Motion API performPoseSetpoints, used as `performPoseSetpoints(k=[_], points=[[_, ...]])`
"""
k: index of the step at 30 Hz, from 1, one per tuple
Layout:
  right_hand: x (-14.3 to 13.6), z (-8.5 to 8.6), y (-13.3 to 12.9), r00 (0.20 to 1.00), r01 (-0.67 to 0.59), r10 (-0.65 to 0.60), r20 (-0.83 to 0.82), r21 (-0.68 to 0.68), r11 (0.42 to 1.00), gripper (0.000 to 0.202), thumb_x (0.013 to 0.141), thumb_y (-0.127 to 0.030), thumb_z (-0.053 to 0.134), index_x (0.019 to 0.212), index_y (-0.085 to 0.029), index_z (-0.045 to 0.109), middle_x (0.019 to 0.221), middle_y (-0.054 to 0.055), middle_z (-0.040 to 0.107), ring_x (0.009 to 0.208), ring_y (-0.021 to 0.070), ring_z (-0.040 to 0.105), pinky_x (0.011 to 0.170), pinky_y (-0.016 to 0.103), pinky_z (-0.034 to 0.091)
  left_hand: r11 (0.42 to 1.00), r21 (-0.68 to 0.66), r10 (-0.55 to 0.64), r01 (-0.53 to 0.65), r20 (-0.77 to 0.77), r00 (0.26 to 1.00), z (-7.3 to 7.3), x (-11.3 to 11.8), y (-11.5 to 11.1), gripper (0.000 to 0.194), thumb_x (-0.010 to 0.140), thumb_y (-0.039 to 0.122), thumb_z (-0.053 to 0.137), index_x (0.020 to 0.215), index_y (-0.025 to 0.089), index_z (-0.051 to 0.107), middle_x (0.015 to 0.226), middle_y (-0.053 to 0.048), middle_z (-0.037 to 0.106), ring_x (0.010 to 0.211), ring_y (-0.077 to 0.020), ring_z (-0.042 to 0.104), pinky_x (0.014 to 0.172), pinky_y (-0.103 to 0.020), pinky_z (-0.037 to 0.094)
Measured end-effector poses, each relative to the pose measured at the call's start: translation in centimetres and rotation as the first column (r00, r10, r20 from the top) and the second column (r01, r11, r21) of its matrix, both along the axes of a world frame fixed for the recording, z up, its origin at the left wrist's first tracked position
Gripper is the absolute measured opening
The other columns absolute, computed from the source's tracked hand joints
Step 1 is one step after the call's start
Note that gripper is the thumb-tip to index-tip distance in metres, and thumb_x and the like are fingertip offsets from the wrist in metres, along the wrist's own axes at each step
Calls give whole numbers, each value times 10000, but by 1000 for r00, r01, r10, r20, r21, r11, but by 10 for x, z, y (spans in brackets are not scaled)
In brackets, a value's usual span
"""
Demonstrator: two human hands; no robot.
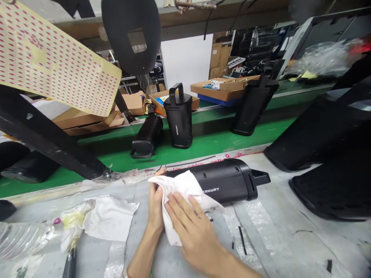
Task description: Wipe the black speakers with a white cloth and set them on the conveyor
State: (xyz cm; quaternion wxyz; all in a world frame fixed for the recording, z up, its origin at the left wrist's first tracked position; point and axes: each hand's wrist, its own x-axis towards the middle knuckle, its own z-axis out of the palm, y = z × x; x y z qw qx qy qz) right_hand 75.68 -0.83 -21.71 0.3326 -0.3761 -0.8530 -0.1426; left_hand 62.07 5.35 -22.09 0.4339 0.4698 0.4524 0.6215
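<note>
A black cylindrical device [228, 181] with white lettering and a handle at its right end lies on its side on the grey worktable. My left hand [156, 204] grips its left end, the fingertips showing past the far edge. Across the device's left part is a white cloth [185, 185]. My right hand [191, 224] lies over this cloth, fingers stretched out and pressing it against the device. What is under the cloth is hidden.
Behind the worktable [145, 255] runs a green conveyor [214, 135] with several black devices on it. Large black devices [313, 131] stand at the right. A white cloth [110, 218] and a black-handled tool [69, 262] lie left. A dotted yellow sheet [58, 58] hangs upper left.
</note>
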Motion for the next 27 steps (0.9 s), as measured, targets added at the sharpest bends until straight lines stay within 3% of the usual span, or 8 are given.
performPoseSetpoints(k=[3, 5, 8, 10, 11, 14, 24, 27], points=[[39, -5, -7, 999, 40, -40, 0, 1, 999, 553, 879, -43, 289, 1400, -35, 474, 1472, 111, 461, 1437, 263, 273, 1201, 481, 110, 999, 30, -14, 14, -5, 1000, 0, -1, 3, 421, 858, 533, 558, 1191, 281, 604, 1347, -27, 571, 1312, -275, 458, 1158, -428, 301], [79, 1, -4, 979, 196, -196, -60, -2, 981, 568, 917, -57, 278, 1478, -6, 349, 1482, 172, 428, 1445, 280, 250, 1183, 505, 141, 999, 40, -24, 24, -8, 1000, 0, -2, 4, 410, 869, 528, 557, 1189, 277, 605, 1350, -31, 569, 1328, -272, 442, 1164, -420, 284], [128, 18, 12, 828, 436, -466, -311, -166, 885, 469, 1009, -257, 326, 1427, -104, 471, 1402, 142, 530, 1345, 304, 429, 1122, 489, 295, 997, 68, -37, 37, -4, 999, -2, -3, 6, 411, 876, 537, 552, 1190, 277, 603, 1347, -31, 568, 1339, -268, 429, 1164, -408, 275], [144, 28, 26, 679, 483, -567, -466, -298, 823, 452, 1013, -438, 363, 1109, -130, 680, 1059, 121, 705, 992, 311, 661, 854, 436, 510, 994, 96, -42, 41, 6, 999, -4, -3, 6, 422, 855, 549, 574, 1177, 279, 605, 1339, -28, 572, 1339, -271, 426, 1156, -402, 283], [148, 30, 32, 618, 494, -597, -511, -338, 801, 500, 1000, -509, 372, 887, -143, 693, 818, 94, 703, 753, 285, 676, 668, 390, 526, 993, 109, -43, 42, 11, 999, -4, -3, 6, 425, 845, 552, 584, 1170, 280, 606, 1334, -26, 574, 1339, -273, 426, 1151, -397, 289], [149, 28, 44, 554, 513, -621, -554, -360, 779, 558, 961, -606, 368, 572, -219, 471, 488, 1, 474, 440, 194, 488, 450, 316, 384, 991, 129, -45, 42, 17, 999, -4, -3, 7, 416, 838, 538, 594, 1162, 278, 614, 1323, -24, 580, 1337, -270, 426, 1135, -380, 302], [157, 12, 49, 626, 501, -537, -565, -236, 833, 404, 990, -457, 361, 802, -190, 599, 703, 60, 612, 660, 236, 607, 652, 362, 501, 989, 137, -56, 56, 2, 998, -8, -6, 9, 402, 849, 533, 580, 1173, 296, 606, 1318, -20, 577, 1320, -277, 431, 1124, -397, 298], [131, 12, 45, 676, 516, -522, -521, -172, 839, 356, 994, -381, 381, 1054, -152, 646, 1030, 148, 685, 988, 315, 640, 855, 470, 503, 991, 126, -49, 49, -3, 999, -9, -4, 8, 386, 874, 526, 546, 1181, 300, 599, 1328, -17, 568, 1333, -272, 419, 1137, -402, 285]])
